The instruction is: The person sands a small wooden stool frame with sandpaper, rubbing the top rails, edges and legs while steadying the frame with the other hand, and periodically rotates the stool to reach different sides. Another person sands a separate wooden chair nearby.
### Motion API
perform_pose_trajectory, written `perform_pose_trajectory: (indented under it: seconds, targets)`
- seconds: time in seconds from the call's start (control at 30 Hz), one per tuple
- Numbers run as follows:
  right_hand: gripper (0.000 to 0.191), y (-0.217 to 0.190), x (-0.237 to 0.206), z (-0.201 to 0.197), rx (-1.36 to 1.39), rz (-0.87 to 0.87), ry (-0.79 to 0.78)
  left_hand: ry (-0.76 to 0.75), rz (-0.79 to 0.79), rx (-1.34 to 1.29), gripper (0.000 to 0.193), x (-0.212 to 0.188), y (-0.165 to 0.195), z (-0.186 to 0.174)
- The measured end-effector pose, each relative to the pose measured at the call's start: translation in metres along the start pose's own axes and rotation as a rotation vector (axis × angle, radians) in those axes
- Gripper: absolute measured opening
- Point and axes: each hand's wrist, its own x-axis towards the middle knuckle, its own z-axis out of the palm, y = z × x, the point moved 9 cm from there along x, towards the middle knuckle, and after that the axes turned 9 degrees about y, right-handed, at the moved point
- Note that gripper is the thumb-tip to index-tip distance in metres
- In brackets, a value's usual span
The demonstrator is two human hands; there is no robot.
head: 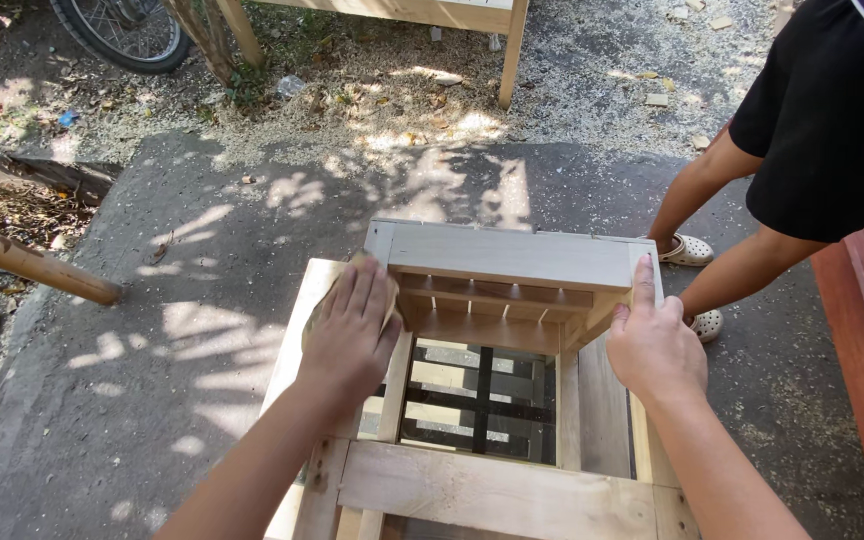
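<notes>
A small wooden crate [512,290] of pale slats sits on a larger wooden frame [497,490], in the lower middle of the view, with a dark concrete floor [152,330] beneath. The left hand [350,330] lies flat, fingers spread and released, at 9 o'clock of the crate; under its palm a tan sheet like sandpaper [314,318] shows at the edges, pressed to the crate's left side and the frame's rail – nothing is clenched. The right hand [654,345] rests at 3 o'clock of the crate, loosely curled, its forefinger stretched up along the crate's right corner, touching the wood but not grasping it. At 2 o'clock stands another person [812,130] in a black shirt and pale clogs [689,250]. At 11 o'clock a bicycle wheel [122,35] shows over sawdust-strewn ground – a wooden pole [32,262] lies at 9 o'clock
</notes>
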Motion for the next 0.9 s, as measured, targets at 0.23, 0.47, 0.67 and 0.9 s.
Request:
perform_pose_trajectory:
  seconds: [0.23,0.47,0.67,0.9]
  targets:
    - [0.072,0.002,0.004,-0.001,0.009,0.018,0.01,-0.082,-0.152,-0.007,0.07,0.125,-0.018,0.018]
    - [0.072,-0.001,0.011,-0.007,0.003,-0.038,0.056,0.042,0.099,-0.03,0.071,-0.007,0.022,-0.015]
    - [0.071,-0.001,0.012,-0.004,-0.014,-0.019,0.034,0.065,0.143,-0.009,0.07,-0.06,0.02,-0.018]
    - [0.071,-0.003,0.005,-0.005,0.009,-0.001,0.02,0.032,-0.049,-0.048,0.07,0.097,-0.011,0.01]
